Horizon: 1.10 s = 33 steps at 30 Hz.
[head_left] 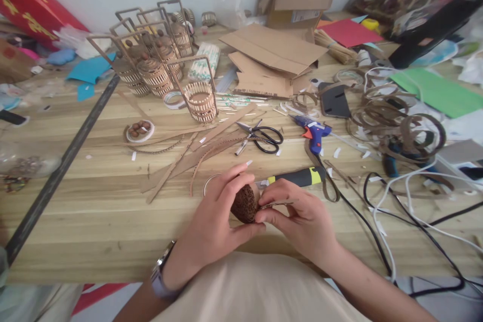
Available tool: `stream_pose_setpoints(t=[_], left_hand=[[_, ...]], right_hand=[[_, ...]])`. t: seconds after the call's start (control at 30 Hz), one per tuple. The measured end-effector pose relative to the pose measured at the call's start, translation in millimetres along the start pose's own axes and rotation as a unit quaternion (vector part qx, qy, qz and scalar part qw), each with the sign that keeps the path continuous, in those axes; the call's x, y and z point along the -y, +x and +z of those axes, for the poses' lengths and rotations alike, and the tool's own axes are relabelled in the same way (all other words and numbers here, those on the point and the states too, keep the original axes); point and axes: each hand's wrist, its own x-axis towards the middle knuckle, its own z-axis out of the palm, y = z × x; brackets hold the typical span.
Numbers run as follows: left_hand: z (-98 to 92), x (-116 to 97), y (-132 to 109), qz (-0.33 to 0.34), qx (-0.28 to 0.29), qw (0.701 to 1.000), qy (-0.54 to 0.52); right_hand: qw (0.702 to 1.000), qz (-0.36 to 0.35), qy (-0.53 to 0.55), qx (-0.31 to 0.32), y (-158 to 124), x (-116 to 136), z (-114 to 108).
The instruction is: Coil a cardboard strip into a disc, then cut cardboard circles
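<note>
My left hand point(213, 216) is wrapped round a dark brown, rounded piece point(244, 205) with a rough, coiled-looking surface, perhaps rolled corrugated cardboard. At its right edge my right hand point(305, 216) pinches a thin brown strip point(279, 203) between thumb and fingers. Whether the strip is fixed to the rounded piece I cannot tell. Just beyond my hands lies a tool with a black and yellow-green handle point(298, 177). A pale ring point(206, 185) shows partly behind my left hand.
Black-handled scissors point(266, 138) and a blue glue gun point(315, 131) lie farther back. Several small stick baskets point(158, 78) stand back left, near a dish of brown balls point(139, 131). Flat cardboard point(275, 50) fills the back middle. Coiled brown strips point(400, 121) and cables point(377, 216) crowd the right.
</note>
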Motion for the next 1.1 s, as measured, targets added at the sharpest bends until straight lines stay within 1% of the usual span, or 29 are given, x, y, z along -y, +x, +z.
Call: stream_pose_setpoints(t=[0.17,0.27,0.33,0.4,0.47,0.53,0.57,0.67,0.73,0.83,0.9,0.97,1.03,1.1], left_hand=[[2.6,-3,1,-0.001,0.002,1.0,-0.008],[3.5,-5,1,0.004,0.0,1.0,-0.017],[3.3,-5,1,0.002,0.001,1.0,-0.025],[1.3,-3,0,-0.008,0.0,0.999,-0.036],[-3.6,2,-2,-0.028,-0.005,0.998,-0.052],[-11.4,9,-6,-0.063,-0.022,0.996,-0.066],[-15.9,13,-9,-0.087,-0.033,0.993,-0.07],[-28.2,23,-18,-0.161,-0.051,0.983,-0.074],[-33.0,26,-23,-0.192,-0.047,0.978,-0.072],[-36.6,25,-29,-0.217,-0.031,0.974,-0.063],[-39.7,23,-31,-0.22,-0.007,0.974,-0.048],[-45.4,21,-34,-0.213,0.028,0.976,-0.026],[-52.8,21,-36,-0.206,0.068,0.976,-0.006],[-59.2,21,-36,-0.2,0.115,0.973,0.008]], right_hand=[[1.0,0.007,0.005,-0.001,-2,0,2],[0.999,0.036,0.021,-0.007,-4,0,4],[0.998,0.06,0.032,0.0,-5,0,3],[0.995,0.09,0.034,0.028,-4,-1,-1],[0.989,0.125,0.022,0.08,-2,-5,-6],[0.982,0.135,-0.01,0.129,0,-12,-12],[0.981,0.121,-0.033,0.145,1,-17,-13],[0.974,0.031,-0.13,0.182,1,-30,-9],[0.953,-0.012,-0.204,0.223,0,-36,1],[0.915,-0.032,-0.269,0.299,-2,-38,25],[0.902,-0.043,-0.274,0.331,-3,-39,41],[0.9,-0.049,-0.268,0.342,-2,-40,52],[0.903,-0.05,-0.259,0.34,2,-41,55],[0.91,-0.044,-0.252,0.326,7,-43,50]])
